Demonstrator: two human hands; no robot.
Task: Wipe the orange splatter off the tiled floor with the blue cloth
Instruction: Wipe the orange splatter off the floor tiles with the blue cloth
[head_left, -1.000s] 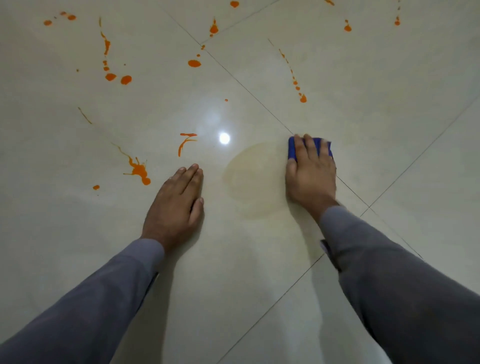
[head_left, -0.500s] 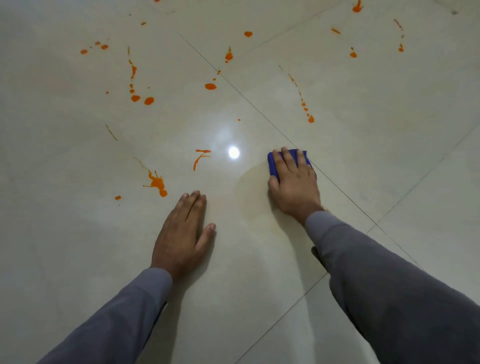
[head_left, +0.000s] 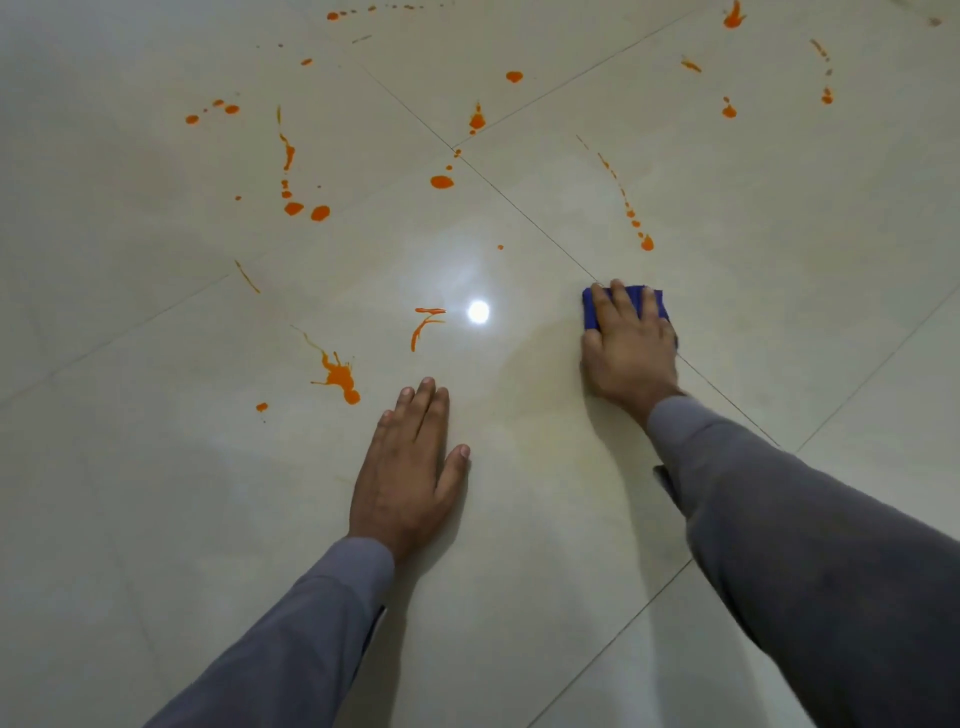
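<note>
Right hand (head_left: 626, 343) presses one blue cloth (head_left: 657, 301) onto tiled floor (head_left: 519, 519)

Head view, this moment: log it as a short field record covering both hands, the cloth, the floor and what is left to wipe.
left hand: flat on the tiled floor, fingers straight, holding nothing
right hand: pressing the blue cloth onto the floor
wiped patch: faint yellowish smear between the hands
orange splatter: many spots and streaks remain, beyond and to the left of the hands

Blue cloth (head_left: 655, 301) under right hand (head_left: 628, 353); orange splatter (head_left: 337, 376) left of left hand (head_left: 408, 478); glossy cream tiled floor (head_left: 779, 260), thin dark grout lines; grey sleeves (head_left: 810, 561).
</note>
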